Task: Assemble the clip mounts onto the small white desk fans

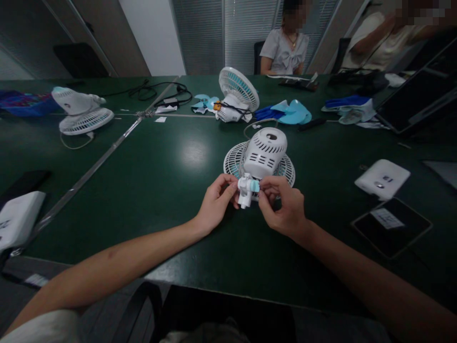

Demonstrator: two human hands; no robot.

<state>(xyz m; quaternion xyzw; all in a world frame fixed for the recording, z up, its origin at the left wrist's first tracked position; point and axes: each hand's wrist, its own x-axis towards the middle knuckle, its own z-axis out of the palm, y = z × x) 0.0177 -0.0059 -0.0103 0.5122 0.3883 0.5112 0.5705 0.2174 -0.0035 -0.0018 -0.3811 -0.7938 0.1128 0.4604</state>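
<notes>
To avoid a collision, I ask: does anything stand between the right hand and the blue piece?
Nothing visible does: the right hand has its fingers at the blue piece. The nearest fan lies beyond, not between.

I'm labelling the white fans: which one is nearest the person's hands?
The front fan, just beyond the left hand and right hand; the back fan sits farther away, the left-side fan well off left.

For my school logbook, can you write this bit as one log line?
left hand: holds white bracket | right hand: at blue knob | white fan: beyond hands, grille down, on table
</notes>
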